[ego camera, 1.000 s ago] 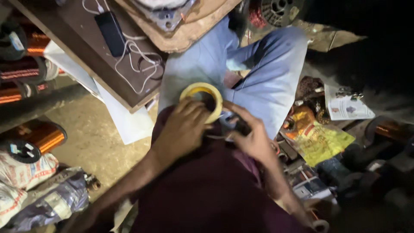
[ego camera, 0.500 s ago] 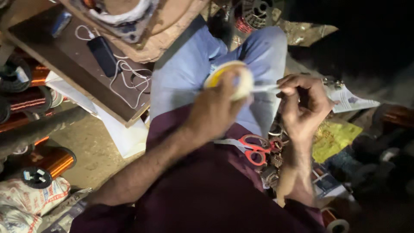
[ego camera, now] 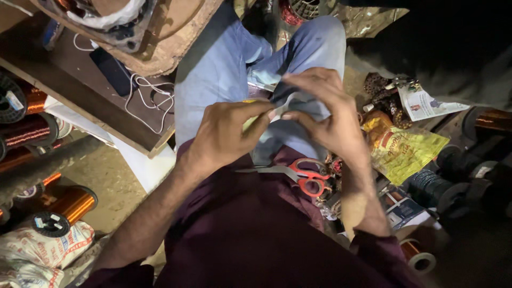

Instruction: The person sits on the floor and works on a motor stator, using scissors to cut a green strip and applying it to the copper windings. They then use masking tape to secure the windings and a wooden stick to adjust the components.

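Since half a second ago, the yellow tape roll (ego camera: 249,114) has been lowered, now largely hidden in the closed left hand (ego camera: 226,133). A pale, limp tape strip (ego camera: 285,104) (light, probably sticky, best held by its end) is pinched by the right hand (ego camera: 322,109). Red-handled scissors (ego camera: 298,175) lie below the hands.

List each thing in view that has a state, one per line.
left hand: closed on a yellowish tape roll, mostly hidden
right hand: pinching a pale strip
scissors: shut, lying on the lap
copper wire spool: lying on its side
white cable: loose, tangled on the board
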Tool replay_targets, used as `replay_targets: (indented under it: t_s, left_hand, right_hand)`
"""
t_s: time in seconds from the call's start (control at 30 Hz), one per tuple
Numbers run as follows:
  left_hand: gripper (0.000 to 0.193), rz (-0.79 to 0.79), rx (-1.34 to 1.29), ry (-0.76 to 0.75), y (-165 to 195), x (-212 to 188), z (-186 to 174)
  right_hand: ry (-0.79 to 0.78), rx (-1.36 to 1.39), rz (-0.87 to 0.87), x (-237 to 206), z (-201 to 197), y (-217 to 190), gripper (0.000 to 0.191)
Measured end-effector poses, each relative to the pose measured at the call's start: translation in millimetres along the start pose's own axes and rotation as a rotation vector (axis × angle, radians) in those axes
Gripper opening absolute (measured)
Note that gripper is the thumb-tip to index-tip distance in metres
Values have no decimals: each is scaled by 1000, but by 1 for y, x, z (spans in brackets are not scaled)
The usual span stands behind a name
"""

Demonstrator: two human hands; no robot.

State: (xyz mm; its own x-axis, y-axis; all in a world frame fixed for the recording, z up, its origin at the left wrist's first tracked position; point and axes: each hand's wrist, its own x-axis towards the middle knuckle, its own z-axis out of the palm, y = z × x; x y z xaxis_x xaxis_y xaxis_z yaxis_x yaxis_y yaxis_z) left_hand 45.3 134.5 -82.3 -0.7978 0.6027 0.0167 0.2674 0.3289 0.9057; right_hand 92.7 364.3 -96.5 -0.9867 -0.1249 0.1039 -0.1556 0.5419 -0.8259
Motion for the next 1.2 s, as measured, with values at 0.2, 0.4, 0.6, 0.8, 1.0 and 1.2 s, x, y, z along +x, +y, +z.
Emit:
replay_targets:
  t_s: [0.2,0.4,0.6,0.8,1.0,1.2]
  left_hand:
    - [15,-17,113,7,-14,-8,4]
    - [15,-48,221,153,-25,-20,12]
    - [19,-365,246,375,-37,-39,-12]
    - [53,63,484,-148,-29,-92,-8]
    - [32,103,377,25,-29,-110,-38]
    - [31,173,364,220,-24,-70,-138]
  right_hand:
    - [-163,24,14,3,9,1,26]
    - [-97,-134,-5,2,34,-22,20]
    - [94,-229,-66,-13,48,-49,15]
    - [293,299,136,9,33,-22,20]
    - [232,261,-22,45,42,-47,24]
    - [149,338,-207,101,92,-98,77]
